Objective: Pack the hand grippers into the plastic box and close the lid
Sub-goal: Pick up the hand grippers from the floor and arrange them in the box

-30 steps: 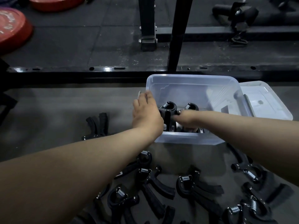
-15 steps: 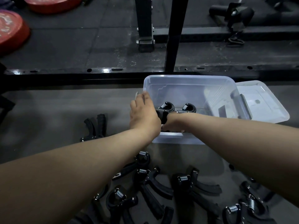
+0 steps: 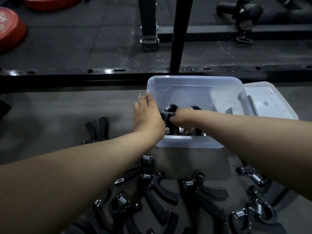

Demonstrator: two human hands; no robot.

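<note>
The left hand (image 3: 146, 119) lies straight-fingered on the left wall of the plastic box (image 3: 194, 142); inside, 2 hand grippers (image 3: 170, 108) stand springs-up beneath the right hand (image 3: 179, 118), whose hold I cannot tell; loose grippers (image 3: 162, 191) lie on the floor (image 3: 50, 115) nearer the person, lid (image 3: 270, 102) at far right

Head cam, fwd-down, close, wide-angle.

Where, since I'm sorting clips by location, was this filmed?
Most likely a gym: red weight plate on dark rubber flooring, black rack upright, and spring hand grippers scattered nearby.
</note>
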